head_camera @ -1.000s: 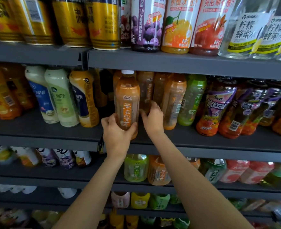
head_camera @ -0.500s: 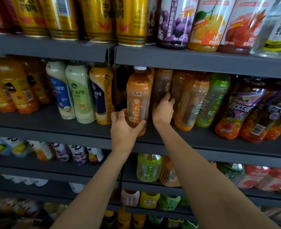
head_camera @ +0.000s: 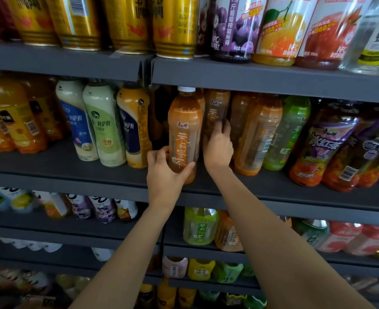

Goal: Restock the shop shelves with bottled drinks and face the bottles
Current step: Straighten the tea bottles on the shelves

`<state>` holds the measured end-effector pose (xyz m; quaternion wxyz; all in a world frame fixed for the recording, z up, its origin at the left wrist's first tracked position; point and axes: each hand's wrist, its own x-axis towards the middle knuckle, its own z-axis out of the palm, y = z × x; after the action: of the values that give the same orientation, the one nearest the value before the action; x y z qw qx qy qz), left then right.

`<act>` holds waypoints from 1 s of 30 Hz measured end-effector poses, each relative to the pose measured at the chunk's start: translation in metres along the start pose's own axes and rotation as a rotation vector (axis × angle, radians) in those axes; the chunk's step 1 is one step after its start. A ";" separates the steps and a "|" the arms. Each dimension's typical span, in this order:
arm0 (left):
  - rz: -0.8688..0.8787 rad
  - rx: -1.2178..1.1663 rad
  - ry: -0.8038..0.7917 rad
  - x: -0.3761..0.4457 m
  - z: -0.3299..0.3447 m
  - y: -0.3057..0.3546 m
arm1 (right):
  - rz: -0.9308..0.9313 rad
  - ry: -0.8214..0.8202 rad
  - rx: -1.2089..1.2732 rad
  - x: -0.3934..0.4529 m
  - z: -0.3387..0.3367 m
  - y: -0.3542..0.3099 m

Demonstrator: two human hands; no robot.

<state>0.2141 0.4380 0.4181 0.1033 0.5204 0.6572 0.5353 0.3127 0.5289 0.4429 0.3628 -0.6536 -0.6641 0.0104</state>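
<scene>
The left hand is clamping the tea bottle at the shelf front, facing it, while the right hand is gripping the bottle behind, likely needing pulling forward next.

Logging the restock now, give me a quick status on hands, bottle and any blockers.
Left hand grips orange tea bottle low, label facing out. Right hand holds the brown bottle behind it. Dark gap left of it, nothing blocking.
</scene>
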 end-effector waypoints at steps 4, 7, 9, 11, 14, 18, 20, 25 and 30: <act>-0.004 0.007 -0.001 0.003 -0.001 -0.002 | 0.102 0.054 0.050 0.019 -0.001 -0.005; 0.003 0.008 0.005 0.004 0.001 -0.005 | 0.122 0.025 0.055 0.025 -0.002 -0.005; 0.004 0.005 0.007 0.004 0.001 -0.005 | 0.146 0.035 0.100 0.026 0.000 -0.008; 0.002 -0.003 0.002 0.004 0.001 -0.006 | 0.176 0.047 0.145 0.026 0.001 -0.011; 0.012 -0.001 -0.010 0.005 0.000 -0.006 | 0.194 0.079 0.178 0.023 0.002 -0.012; 0.004 -0.005 -0.020 0.006 -0.001 -0.006 | 0.181 0.084 0.168 0.017 -0.007 -0.009; 0.001 -0.009 -0.028 0.006 -0.003 -0.006 | 0.118 0.168 0.228 0.007 -0.014 -0.004; 0.002 0.053 -0.013 0.005 -0.006 -0.002 | 0.011 -0.047 0.713 -0.032 -0.028 0.007; -0.001 0.098 -0.009 0.001 0.005 0.009 | -0.032 -0.320 0.885 -0.042 -0.049 0.002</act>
<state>0.2225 0.4410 0.4238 0.0811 0.5267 0.6825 0.5003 0.3343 0.4695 0.4584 0.4995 -0.4162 -0.6534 0.3877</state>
